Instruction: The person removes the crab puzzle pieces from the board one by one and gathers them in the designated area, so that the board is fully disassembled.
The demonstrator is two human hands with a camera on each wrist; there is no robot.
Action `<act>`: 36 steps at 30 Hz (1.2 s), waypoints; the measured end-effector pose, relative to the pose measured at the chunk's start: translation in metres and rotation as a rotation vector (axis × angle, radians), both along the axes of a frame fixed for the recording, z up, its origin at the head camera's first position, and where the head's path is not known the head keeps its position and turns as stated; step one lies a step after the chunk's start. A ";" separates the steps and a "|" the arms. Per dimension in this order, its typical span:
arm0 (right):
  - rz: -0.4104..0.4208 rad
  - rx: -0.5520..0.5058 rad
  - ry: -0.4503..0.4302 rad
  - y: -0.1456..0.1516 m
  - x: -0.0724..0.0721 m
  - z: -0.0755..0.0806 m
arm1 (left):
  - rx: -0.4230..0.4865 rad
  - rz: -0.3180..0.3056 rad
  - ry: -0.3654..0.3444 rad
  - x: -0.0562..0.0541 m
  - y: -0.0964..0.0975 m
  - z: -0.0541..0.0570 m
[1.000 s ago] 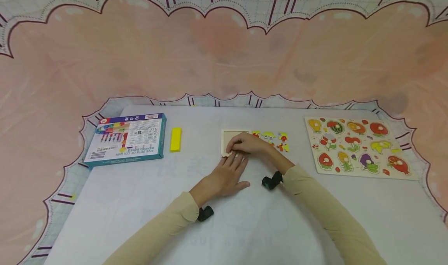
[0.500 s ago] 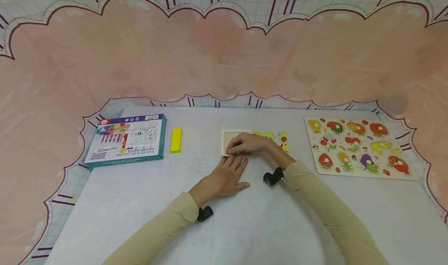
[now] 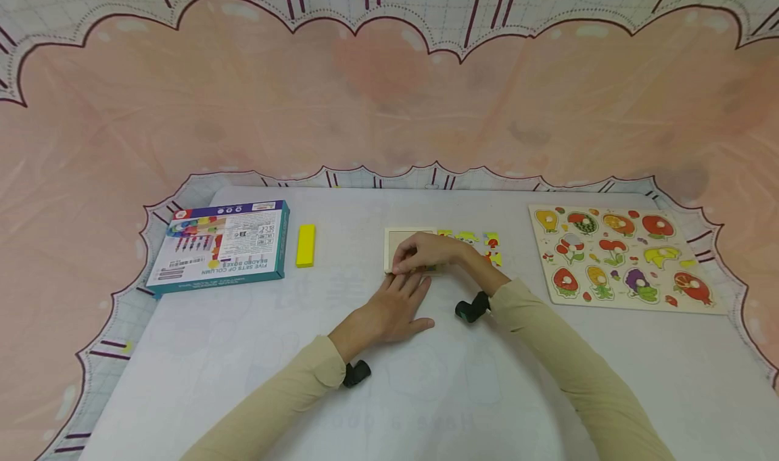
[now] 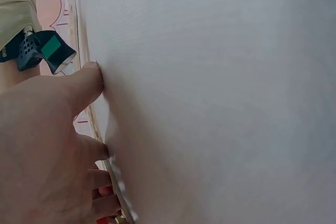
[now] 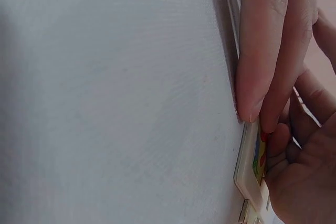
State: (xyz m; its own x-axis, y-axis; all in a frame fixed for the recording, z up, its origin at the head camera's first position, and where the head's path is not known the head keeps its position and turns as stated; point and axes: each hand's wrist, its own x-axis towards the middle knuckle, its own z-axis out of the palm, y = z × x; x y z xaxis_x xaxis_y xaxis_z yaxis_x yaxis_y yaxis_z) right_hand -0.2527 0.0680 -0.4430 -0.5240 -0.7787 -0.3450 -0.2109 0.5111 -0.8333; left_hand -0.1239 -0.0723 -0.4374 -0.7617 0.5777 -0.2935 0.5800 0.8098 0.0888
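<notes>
A small wooden puzzle tray [image 3: 394, 240] lies mid-table, its bare base showing at the far left. My left hand [image 3: 392, 309] rests flat on the table with fingertips at the tray's near edge, thumb spread to the right. Over the tray, my right hand [image 3: 429, 250] holds its thumb and fingers together at the near left corner, with the left fingertips just below. In the right wrist view, the right thumb and fingers pinch at a printed puzzle piece [image 5: 258, 153], mostly hidden by the fingers, inside the tray rim. Several loose puzzle pieces [image 3: 491, 241] lie right of the tray, partly behind the right hand.
A yellow block [image 3: 305, 245] stands left of the tray, with a white and teal toy box [image 3: 225, 245] beyond it. At the right lies a fruit peg board [image 3: 621, 258]. Patterned cloth surrounds the white tabletop [image 3: 292, 380].
The pale piece edge that showed at the right fingertips one second ago no longer shows; those fingers have settled lower at the tray corner. My left hand has stayed still.
</notes>
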 end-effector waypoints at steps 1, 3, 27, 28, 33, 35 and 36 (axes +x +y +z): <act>-0.002 -0.001 0.005 0.000 0.000 0.000 | -0.003 -0.005 0.009 0.000 0.000 0.000; -0.005 -0.008 0.012 -0.001 0.000 0.001 | -0.001 -0.013 0.028 0.000 -0.001 0.000; -0.338 -0.051 0.275 0.015 0.001 0.007 | -0.009 0.010 -0.004 0.000 0.000 0.006; -0.352 -0.050 0.280 0.019 0.001 0.007 | -0.005 0.010 -0.002 0.000 0.000 0.006; -0.393 -0.027 0.310 0.040 0.008 0.005 | 0.014 0.012 -0.002 0.001 0.000 0.006; -0.383 -0.008 0.319 0.048 0.013 0.006 | 0.020 0.012 -0.002 0.001 0.000 0.006; -0.370 -0.003 0.319 0.052 0.016 0.006 | 0.023 0.012 -0.001 0.001 0.000 0.006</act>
State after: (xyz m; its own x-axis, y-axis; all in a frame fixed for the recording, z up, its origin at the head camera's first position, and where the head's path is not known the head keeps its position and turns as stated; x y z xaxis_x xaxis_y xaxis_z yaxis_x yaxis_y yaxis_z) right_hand -0.2370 0.1203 -0.4366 -0.8450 -0.5212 -0.1202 -0.2606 0.5974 -0.7584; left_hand -0.1225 -0.0720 -0.4311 -0.7684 0.5749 -0.2811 0.5700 0.8145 0.1078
